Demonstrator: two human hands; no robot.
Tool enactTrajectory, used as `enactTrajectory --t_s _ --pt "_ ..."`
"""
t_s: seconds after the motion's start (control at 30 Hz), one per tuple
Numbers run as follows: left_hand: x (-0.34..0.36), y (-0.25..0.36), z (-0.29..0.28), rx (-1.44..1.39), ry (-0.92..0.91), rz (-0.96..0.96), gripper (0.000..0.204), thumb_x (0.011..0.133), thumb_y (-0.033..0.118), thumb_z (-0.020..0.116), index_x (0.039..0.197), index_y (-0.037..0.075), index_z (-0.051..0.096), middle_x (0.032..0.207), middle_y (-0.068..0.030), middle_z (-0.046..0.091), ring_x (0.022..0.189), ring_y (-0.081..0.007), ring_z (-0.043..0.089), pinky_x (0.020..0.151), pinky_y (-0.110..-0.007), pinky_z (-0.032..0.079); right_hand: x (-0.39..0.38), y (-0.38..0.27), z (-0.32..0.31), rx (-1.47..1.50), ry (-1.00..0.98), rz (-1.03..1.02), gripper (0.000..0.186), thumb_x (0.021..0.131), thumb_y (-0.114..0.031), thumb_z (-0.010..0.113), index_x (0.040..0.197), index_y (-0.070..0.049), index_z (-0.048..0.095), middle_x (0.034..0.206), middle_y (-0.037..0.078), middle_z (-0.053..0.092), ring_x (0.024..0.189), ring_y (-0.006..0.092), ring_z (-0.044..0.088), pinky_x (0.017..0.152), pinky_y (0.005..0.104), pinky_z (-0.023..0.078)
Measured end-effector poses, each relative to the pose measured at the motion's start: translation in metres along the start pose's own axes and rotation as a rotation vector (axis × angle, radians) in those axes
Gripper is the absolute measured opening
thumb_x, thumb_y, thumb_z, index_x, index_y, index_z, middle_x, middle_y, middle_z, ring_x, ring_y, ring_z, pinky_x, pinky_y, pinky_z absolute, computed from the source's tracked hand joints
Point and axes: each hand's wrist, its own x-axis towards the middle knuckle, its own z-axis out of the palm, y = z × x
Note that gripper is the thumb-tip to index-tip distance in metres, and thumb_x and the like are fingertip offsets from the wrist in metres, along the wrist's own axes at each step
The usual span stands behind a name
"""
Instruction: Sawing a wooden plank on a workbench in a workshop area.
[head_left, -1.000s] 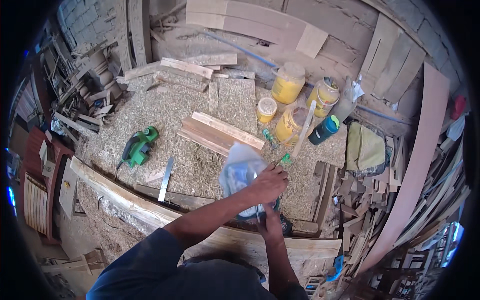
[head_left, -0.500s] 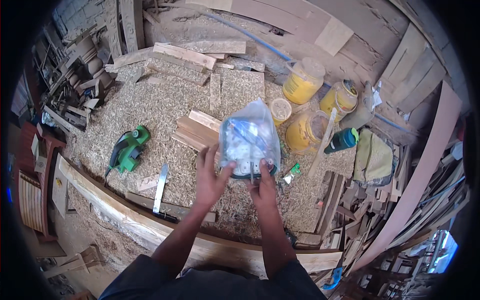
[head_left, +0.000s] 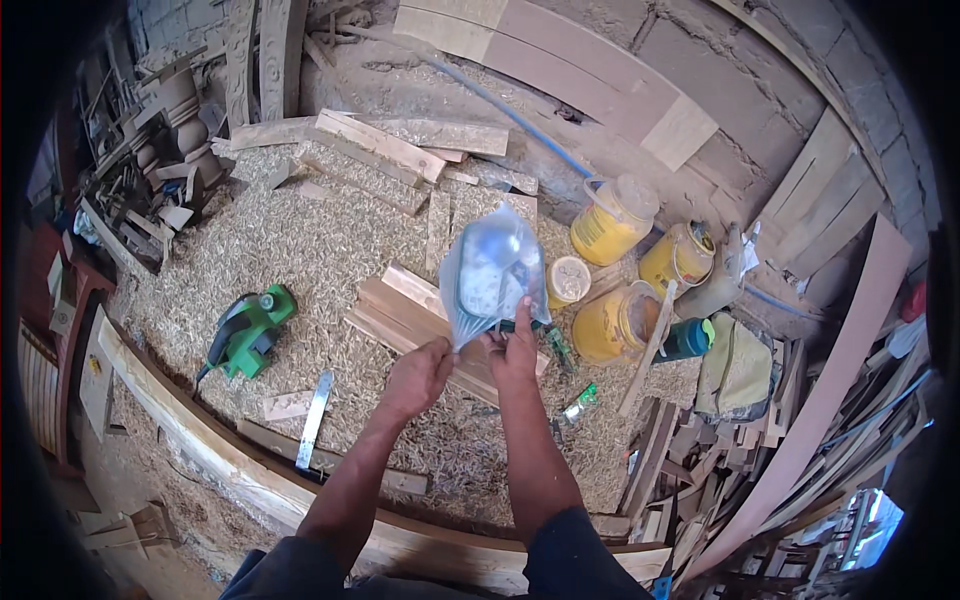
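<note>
A clear plastic bag [head_left: 497, 250] surrounds a rounded case with whitish contents and a dark green edge. Glare on the plastic hides much of what is inside. My left hand [head_left: 417, 378] is closed on the bag's lower left corner, which is drawn out to a taut point. At the near right side, my right hand [head_left: 514, 350] grips the bagged case, with its thumb on top and fingers underneath. Planed boards [head_left: 400, 318] lie just beneath and left of the bag. A small green packet [head_left: 580, 402] rests on the shavings to the right of my right forearm.
A green power planer [head_left: 250, 332] and a metal straight blade [head_left: 315, 420] lie to the left on wood shavings. Yellow buckets [head_left: 612, 220] and a dark teal bottle [head_left: 685, 340] stand at right. A long curved timber [head_left: 210, 415] crosses in front of me; scrap wood fills the right side.
My left hand has gone from spread fingers beside the case to gripping the bag's corner, pulling it out toward the lower left. My right hand keeps its hold.
</note>
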Motion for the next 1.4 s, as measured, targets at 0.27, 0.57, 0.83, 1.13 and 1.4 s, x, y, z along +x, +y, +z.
enactTrajectory --t_s 0.27,0.57,0.83,1.13,1.4 --pt "0.038 -0.006 0.028 -0.221 -0.023 0.023 0.021 0.110 0.021 0.069 0.108 0.000 0.066 0.083 -0.0118 0.066 0.079 -0.0179 0.062 0.074 -0.037 0.052 0.075 0.030 0.047 0.057 0.079 -0.245 0.060 0.104 -0.050 0.082 0.146 -0.013 0.063 0.121 0.005 0.076 0.099 0.0217 0.075 0.084 0.0404 0.064" --pt "0.019 -0.015 0.054 -0.549 -0.033 -0.141 0.028 0.112 0.021 0.068 0.128 -0.002 0.070 0.103 -0.0010 0.072 0.092 -0.0104 0.062 0.084 -0.030 0.052 -0.059 -0.006 -0.044 -0.118 -0.321 0.025 0.041 0.111 -0.026 0.074 0.142 -0.004 0.059 0.127 0.010 0.071 0.123 0.0223 0.072 0.096 0.0431 0.065" --pt "-0.067 -0.030 0.024 -0.407 0.002 -0.246 0.035 0.112 0.020 0.069 0.137 -0.003 0.071 0.109 -0.0049 0.073 0.099 -0.0120 0.064 0.089 -0.031 0.053 -0.111 -0.190 -0.251 -0.633 0.425 -0.685 0.029 0.104 -0.019 0.080 0.125 -0.001 0.071 0.092 0.002 0.063 0.078 0.0116 0.052 0.071 0.0289 0.046" --pt "-0.233 0.013 0.033 -0.244 -0.241 -0.353 0.024 0.111 0.020 0.071 0.124 0.002 0.079 0.106 -0.0102 0.081 0.105 -0.0211 0.076 0.097 -0.036 0.059 0.021 -0.305 -0.242 -0.912 0.363 -0.935 0.086 0.087 -0.029 0.099 0.154 -0.002 0.051 0.140 0.017 0.071 0.125 0.0302 0.071 0.109 0.0449 0.056" --pt "-0.309 0.031 -0.022 -0.104 -0.248 -0.310 0.028 0.110 0.022 0.072 0.125 -0.001 0.078 0.108 -0.0122 0.081 0.102 -0.0192 0.075 0.093 -0.035 0.059 -0.135 -0.345 -0.233 -0.336 0.077 -0.864 0.066 0.095 -0.016 0.090 0.151 -0.008 0.055 0.127 0.006 0.071 0.114 0.0214 0.071 0.102 0.0402 0.058"
